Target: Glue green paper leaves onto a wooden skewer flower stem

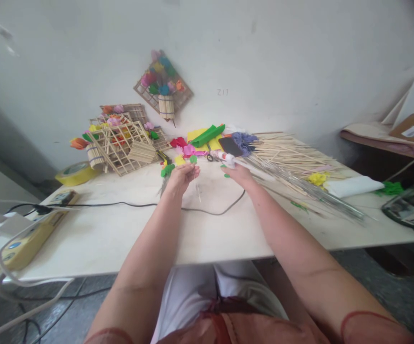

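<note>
Between the fingertips of my left hand is a small green paper flower, with a thin pale stem hanging below it. My right hand is closed around a white glue gun, whose nozzle points left. A black cord curves over the table below both hands. Just left of my left hand lies another green paper piece beside a bundle of thin wires. Small green scraps rest by my right fingertips.
Wooden lattice panels with paper flowers stand at the left; one flower panel hangs on the wall. Crepe paper, a phone and wooden sticks lie behind. A yellow power strip and tape roll sit left.
</note>
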Action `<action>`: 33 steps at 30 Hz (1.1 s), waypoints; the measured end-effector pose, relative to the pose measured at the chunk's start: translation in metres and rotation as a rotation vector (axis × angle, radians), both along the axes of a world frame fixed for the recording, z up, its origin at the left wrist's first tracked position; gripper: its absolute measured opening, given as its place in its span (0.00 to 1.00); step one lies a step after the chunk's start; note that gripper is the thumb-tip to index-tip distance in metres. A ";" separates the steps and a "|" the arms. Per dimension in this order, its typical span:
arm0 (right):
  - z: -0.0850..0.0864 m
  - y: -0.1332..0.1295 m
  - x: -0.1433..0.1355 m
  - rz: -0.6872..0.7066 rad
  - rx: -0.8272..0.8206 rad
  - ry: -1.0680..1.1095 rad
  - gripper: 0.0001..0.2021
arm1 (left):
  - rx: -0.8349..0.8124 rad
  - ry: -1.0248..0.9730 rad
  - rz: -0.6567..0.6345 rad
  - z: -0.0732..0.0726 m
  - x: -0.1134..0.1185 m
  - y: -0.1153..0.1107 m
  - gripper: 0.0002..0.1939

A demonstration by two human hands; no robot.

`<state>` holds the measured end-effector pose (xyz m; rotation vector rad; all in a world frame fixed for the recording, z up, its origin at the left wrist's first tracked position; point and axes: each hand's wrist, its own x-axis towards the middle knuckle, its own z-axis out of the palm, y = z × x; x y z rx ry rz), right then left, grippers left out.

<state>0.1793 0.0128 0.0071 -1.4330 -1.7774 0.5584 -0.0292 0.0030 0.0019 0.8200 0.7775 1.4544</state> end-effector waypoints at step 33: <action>0.013 -0.012 0.009 0.351 -0.192 0.444 0.21 | -0.010 0.101 -0.055 -0.004 0.010 -0.007 0.01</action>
